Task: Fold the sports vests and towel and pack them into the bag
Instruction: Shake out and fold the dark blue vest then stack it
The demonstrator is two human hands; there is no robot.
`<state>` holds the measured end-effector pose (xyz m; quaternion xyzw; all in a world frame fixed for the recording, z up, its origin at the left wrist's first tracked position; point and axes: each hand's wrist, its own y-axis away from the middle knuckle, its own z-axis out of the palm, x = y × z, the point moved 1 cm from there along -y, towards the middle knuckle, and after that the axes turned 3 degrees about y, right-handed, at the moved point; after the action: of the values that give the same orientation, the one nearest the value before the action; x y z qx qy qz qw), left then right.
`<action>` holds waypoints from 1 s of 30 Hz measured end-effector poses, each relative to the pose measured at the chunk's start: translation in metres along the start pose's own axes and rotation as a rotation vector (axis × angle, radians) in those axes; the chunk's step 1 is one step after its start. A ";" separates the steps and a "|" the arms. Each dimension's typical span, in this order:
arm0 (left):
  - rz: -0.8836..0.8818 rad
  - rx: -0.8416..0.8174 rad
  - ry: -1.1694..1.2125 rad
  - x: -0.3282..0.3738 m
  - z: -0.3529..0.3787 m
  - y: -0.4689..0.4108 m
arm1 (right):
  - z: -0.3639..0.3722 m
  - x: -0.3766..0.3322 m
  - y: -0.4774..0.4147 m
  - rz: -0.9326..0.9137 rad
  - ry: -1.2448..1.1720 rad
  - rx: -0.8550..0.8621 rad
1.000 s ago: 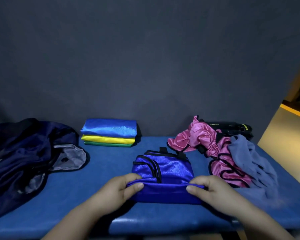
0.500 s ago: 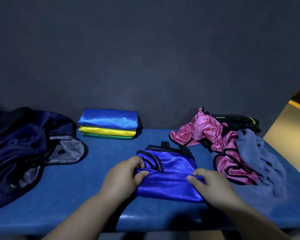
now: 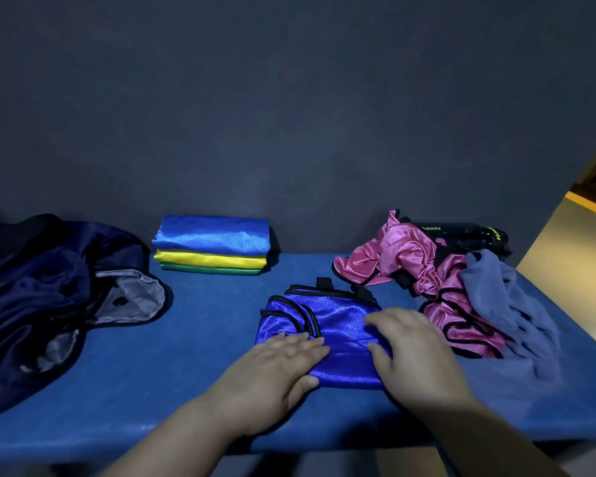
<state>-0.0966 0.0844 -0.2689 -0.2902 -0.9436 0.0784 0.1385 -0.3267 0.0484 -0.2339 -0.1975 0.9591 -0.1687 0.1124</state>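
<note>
Through the head camera I am looking down at a blue bench [image 3: 186, 366] standing against a dark wall [image 3: 289, 115]. In the middle, near the front edge, the folded royal-blue vest [image 3: 338, 318] with black trim is lying flat on the bench, and both hands are resting on it. The left hand [image 3: 283, 366] is pressing on the vest's near left part. Its grip is apart, with the fingers [image 3: 303, 342] lying straight and side by side over the cloth and the thumb sitting at the near fold. The right hand [image 3: 417, 352] is pressing on the vest's right part, its grip likewise apart, with the fingers lying flat and pointing left across the cloth, clamping nothing.

Behind and to the left, three folded vests are sitting in a stack at the back of the bench by the wall. A light-blue vest [image 3: 214, 234] is on top, a yellow vest [image 3: 210, 259] is under it and a green vest [image 3: 210, 269] is at the bottom.

At the left end the navy bag [image 3: 49, 287] is slumping open, its grey lining [image 3: 131, 294] showing.

On the right a crumpled pink vest [image 3: 410, 259] with black trim is lying unfolded, just beside the right hand. The grey-blue towel [image 3: 506, 304] is lying loose against its right side, touching it. Behind them a black item [image 3: 461, 232] with lettering is lying by the wall, and I cannot tell what it is.
</note>
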 end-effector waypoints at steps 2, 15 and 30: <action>-0.011 -0.055 0.025 -0.001 0.000 0.000 | 0.001 -0.009 0.004 -0.157 -0.025 0.073; -0.120 -0.272 0.258 -0.011 -0.013 -0.001 | 0.013 0.011 0.015 -0.222 -0.027 -0.578; -0.306 -0.164 0.455 -0.031 -0.015 0.013 | 0.002 0.043 0.012 -0.129 -0.176 -0.416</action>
<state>-0.0608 0.0789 -0.2646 -0.1649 -0.9244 -0.0873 0.3327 -0.3690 0.0402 -0.2469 -0.2911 0.9451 0.0436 0.1415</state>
